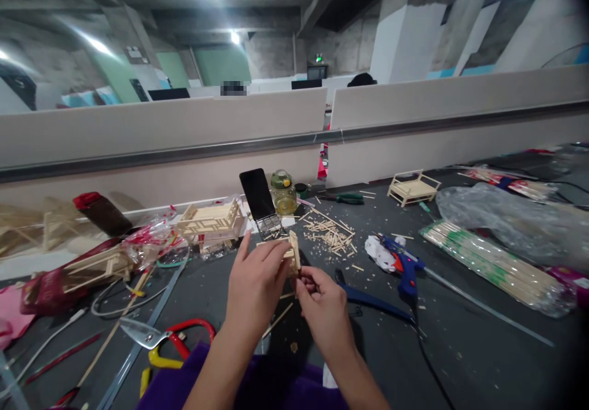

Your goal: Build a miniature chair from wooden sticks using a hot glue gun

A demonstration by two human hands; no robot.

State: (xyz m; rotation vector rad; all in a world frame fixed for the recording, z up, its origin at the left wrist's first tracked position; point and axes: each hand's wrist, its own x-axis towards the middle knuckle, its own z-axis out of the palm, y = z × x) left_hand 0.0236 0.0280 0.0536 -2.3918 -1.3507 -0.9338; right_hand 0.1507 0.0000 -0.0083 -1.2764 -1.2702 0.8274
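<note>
Can read no word, brand or number. Can see green print (488, 264) on the clear packet of wooden sticks (519, 280), too blurred to decipher; also a green lit sign (318, 58) in the background, too small to read.

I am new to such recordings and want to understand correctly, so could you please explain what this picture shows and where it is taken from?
There is no machine here, only a person working with two bare hands. The one picture comes from a camera on the person's head, looking forward and down. The left hand holds a small wooden frame; the fingertips of the right hand are at its lower corner, though I cannot tell exactly what they pinch. On the dark table lie scissors to the left, loose short sticks beyond the hands, and a blue glue gun and bagged sticks to the right.
</note>
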